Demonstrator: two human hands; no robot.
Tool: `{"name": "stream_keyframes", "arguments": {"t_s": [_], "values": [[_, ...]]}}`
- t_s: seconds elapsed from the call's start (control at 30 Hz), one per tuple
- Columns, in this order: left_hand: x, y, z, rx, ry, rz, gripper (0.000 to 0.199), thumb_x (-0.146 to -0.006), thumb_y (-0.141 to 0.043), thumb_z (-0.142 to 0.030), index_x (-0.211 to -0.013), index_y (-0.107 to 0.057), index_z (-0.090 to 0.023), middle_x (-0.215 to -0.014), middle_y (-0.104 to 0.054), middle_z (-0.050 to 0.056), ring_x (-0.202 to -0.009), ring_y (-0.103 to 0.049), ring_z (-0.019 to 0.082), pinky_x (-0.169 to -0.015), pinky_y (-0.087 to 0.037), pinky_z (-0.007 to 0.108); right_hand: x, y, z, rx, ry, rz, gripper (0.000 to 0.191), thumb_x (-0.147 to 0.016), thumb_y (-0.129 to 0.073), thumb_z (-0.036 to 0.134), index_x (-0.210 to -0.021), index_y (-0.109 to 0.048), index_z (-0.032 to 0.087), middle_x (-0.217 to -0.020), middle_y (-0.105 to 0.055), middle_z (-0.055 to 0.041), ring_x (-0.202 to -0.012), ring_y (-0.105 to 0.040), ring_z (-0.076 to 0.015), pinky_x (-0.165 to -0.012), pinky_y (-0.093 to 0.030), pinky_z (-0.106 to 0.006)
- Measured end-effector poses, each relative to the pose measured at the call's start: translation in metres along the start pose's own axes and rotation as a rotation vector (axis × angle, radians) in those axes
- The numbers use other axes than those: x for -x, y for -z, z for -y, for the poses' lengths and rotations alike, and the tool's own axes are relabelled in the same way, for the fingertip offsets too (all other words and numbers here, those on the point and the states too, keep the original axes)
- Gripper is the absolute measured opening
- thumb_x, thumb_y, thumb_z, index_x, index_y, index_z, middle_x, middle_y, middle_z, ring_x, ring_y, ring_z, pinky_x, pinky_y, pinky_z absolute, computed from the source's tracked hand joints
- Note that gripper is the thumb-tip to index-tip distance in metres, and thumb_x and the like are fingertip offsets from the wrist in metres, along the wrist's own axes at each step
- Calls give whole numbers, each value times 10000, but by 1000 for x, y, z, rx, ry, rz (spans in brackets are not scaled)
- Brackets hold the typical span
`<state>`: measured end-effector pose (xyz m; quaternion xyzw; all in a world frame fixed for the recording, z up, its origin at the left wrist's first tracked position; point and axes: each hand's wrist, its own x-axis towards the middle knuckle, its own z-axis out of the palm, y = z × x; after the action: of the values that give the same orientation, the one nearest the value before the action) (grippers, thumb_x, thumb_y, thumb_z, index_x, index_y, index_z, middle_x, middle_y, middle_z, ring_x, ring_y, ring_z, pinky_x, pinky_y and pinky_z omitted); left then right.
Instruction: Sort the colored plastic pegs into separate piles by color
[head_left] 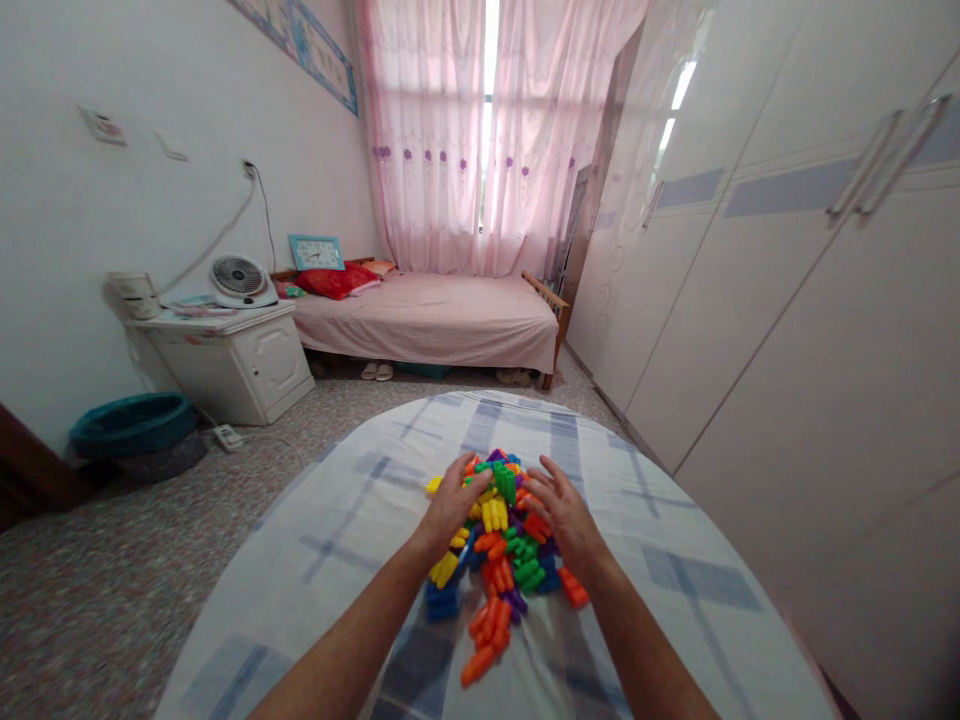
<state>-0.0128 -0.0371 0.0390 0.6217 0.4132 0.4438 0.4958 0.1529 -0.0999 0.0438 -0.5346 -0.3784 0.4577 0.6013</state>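
A heap of plastic building pieces in yellow, green, orange, blue and purple lies on the table [345, 545] in front of me. My left hand [453, 497] rests against the heap's left side, fingers apart, close to a yellow piece [494, 514]. On the opposite side, my right hand [562, 505] has its fingers spread over the edge of the heap, near a green piece [505, 482]. Neither hand appears to grip a piece. Nearer to me, orange pieces [491, 622] trail out of the heap, and a blue piece [442, 601] sits at its lower left.
A checked cloth covers the rounded table. Beyond it stands a bed [450, 315] below pink curtains [435, 130]. White wardrobes [787, 300] line the right side. At left are a cabinet [274, 365] with a fan [240, 278] and a lined bin [135, 425].
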Motion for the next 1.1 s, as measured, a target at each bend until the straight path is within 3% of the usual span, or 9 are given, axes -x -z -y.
{"name": "stream_keyframes", "arguments": {"t_s": [0.1,0.2,0.27,0.33,0.5,0.7,0.9,1.1], "values": [[-10,29,39,-297,-51,-45,629,-730,-590,-479,-1245,-499,-130,-1410,-383,152,-1336,-290,281,-1101,-209,419,-16,29,-19,320,138,-147,805,-705,-567,553,-1365,-333,156,-1364,-430,-164,-1234,-436,-248,-1022,-340,-419],[-14,58,85,-475,-77,-20,540,-719,-591,-489,-1172,-559,-198,-1363,-460,112,-1345,-273,290,-1107,-172,450,-31,52,-44,531,156,-205,820,-716,-511,607,-1362,-359,126,-1410,-377,-160,-1306,-336,-254,-1080,-238,-426],[-14,68,108,-531,-104,25,396,-736,-575,-474,-1040,-633,-227,-1344,-491,97,-1341,-278,302,-1109,-136,466,-37,57,-58,580,136,-200,804,-739,-465,627,-1362,-367,130,-1425,-362,-136,-1325,-306,-234,-1101,-190,-404],[-12,66,120,-574,-95,14,395,-754,-552,-468,-1054,-625,-222,-1341,-496,100,-1333,-292,310,-1102,-127,499,-39,55,-67,574,114,-179,780,-763,-423,638,-1368,-365,150,-1428,-366,-107,-1326,-306,-214,-1105,-182,-383],[-7,33,114,-484,-64,-37,526,-834,-451,-455,-1281,-471,-178,-1378,-444,114,-1319,-334,248,-1113,-194,449,-37,39,-76,523,121,-165,711,-791,-416,623,-1354,-398,188,-1411,-401,-67,-1309,-337,-204,-1100,-188,-382],[7,4,90,-274,-122,-64,445,-876,-426,-410,-1261,-495,-199,-1421,-363,84,-1347,-277,222,-1121,-217,422,-32,28,-77,480,142,-138,635,-814,-426,580,-1294,-473,168,-1338,-486,-82,-1261,-398,-204,-1084,-238,-361],[17,0,82,-158,-195,-1,333,-861,-470,-396,-1119,-617,-243,-1333,-490,58,-1257,-419,231,-1088,-301,415,-25,29,-78,436,123,-139,558,-788,-501,533,-1243,-519,211,-1248,-564,-65,-1153,-508,-225,-1016,-355,-380],[12,7,80,1,-53,-153,409,-833,-473,-486,-1072,-639,-198,-1228,-581,62,-1209,-471,242,-1081,-316,401,-22,28,-75,475,103,-143,440,-803,-471,519,-1103,-582,217,-1091,-644,-49,-1020,-587,-217,-934,-422,-353]]}}
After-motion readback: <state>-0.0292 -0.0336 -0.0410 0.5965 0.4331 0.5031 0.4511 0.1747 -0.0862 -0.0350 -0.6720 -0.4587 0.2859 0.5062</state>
